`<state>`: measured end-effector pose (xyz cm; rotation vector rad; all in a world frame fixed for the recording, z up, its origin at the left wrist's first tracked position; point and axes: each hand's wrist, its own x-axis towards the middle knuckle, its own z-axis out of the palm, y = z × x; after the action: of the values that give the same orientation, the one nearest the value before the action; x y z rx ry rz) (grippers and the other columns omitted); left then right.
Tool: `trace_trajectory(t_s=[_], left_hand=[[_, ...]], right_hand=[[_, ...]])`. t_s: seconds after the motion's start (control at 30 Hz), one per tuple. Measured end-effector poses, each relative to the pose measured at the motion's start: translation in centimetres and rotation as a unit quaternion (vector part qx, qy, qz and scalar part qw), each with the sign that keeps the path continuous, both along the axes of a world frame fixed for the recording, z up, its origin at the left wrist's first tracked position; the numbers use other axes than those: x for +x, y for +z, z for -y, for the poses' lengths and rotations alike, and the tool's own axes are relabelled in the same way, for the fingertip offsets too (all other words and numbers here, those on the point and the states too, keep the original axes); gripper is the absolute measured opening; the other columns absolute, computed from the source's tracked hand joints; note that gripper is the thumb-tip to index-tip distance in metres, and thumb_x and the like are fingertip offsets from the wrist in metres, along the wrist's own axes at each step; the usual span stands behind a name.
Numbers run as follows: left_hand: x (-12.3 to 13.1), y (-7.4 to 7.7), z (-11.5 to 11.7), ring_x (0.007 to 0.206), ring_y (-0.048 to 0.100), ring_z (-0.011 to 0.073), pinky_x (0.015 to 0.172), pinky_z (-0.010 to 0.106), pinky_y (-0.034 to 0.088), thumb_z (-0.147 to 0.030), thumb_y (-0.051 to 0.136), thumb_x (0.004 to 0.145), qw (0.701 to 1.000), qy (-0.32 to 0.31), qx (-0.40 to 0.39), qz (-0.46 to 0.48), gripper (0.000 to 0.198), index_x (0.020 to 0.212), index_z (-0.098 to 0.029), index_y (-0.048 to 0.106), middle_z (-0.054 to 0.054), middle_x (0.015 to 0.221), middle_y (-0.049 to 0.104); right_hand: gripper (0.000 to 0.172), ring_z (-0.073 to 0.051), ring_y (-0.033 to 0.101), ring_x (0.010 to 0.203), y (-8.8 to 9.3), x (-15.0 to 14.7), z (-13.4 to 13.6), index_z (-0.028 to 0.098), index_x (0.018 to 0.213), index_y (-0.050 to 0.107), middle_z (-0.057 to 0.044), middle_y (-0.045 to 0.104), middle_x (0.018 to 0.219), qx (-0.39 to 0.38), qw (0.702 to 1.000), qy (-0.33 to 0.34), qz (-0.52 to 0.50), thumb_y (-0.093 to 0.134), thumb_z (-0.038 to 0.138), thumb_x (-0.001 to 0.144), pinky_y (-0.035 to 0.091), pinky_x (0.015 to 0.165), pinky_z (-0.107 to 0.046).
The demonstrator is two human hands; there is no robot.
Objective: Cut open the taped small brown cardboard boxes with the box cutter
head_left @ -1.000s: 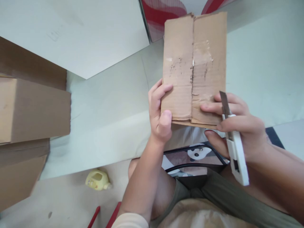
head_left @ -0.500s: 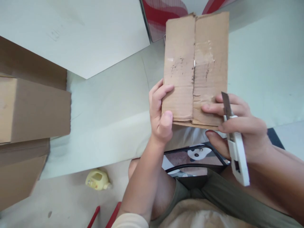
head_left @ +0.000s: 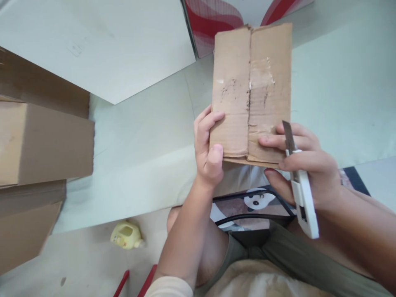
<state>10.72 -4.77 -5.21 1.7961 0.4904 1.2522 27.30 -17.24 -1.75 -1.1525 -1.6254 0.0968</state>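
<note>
A small brown cardboard box (head_left: 232, 62) is held up over the pale green tabletop, its flaps meeting in a seam down the middle. Clear tape and dark smudges mark its face. My left hand (head_left: 208, 148) grips the box by its left side, thumb near the lower corner. Between the fingers of my right hand (head_left: 309, 165) is a white utility knife (head_left: 303, 198), its blade extended and pointing up past the box's lower right edge. Two fingertips of that hand also rest on the box's right flap.
Larger cardboard boxes (head_left: 58, 144) stand at the left. A white panel (head_left: 93, 45) fills the upper left, beside a red and white box (head_left: 213, 24). On the floor sits a yellow jug (head_left: 126, 235) near red legs (head_left: 122, 282). Below my hands is a panda-printed thing (head_left: 258, 200) with black bars.
The cardboard box has shifted slightly left and down. My right hand, with the utility knife, has moved a little left along with it. Both grips look the same.
</note>
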Motion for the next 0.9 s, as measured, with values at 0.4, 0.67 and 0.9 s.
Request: trace_trajectory(t_s=[0.4, 0.67, 0.9], left_hand=[[0.28, -0.04, 0.29, 0.145, 0.044, 0.0350, 0.120, 0.058, 0.038, -0.064, 0.042, 0.095, 0.999, 0.010, -0.028, 0.015, 0.050, 0.136, -0.039, 0.056, 0.003, 0.144, 0.056], [0.18, -0.22, 0.11, 0.145, 0.044, 0.0349, 0.119, 0.056, 0.039, -0.062, 0.040, 0.097, 1.000, 0.011, -0.006, 0.011, 0.051, 0.137, -0.036, 0.055, 0.006, 0.145, 0.055], [0.23, -0.24, 0.16, 0.144, 0.045, 0.0336, 0.120, 0.056, 0.040, -0.062, 0.038, 0.097, 1.000, 0.018, -0.003, 0.005, 0.051, 0.139, -0.039, 0.054, 0.003, 0.145, 0.055]], right_hand=[[0.032, -0.024, 0.069, 0.123, -0.05, 0.12, -0.21, 0.027, 0.091, 0.059, -0.004, 0.076, 0.127, 0.017, 1.000, 0.006, 0.014, 0.075, 0.007, 0.072, 0.060, 0.107, -0.050], [0.032, -0.024, 0.068, 0.124, -0.10, 0.15, -0.11, 0.027, 0.092, 0.059, -0.005, 0.077, 0.124, 0.018, 1.000, -0.006, 0.023, 0.075, 0.008, 0.073, 0.060, 0.106, -0.050], [0.029, -0.025, 0.071, 0.119, -0.08, 0.08, -0.39, 0.028, 0.090, 0.058, -0.003, 0.078, 0.123, 0.023, 1.000, -0.007, 0.018, 0.076, 0.011, 0.074, 0.061, 0.104, -0.051]])
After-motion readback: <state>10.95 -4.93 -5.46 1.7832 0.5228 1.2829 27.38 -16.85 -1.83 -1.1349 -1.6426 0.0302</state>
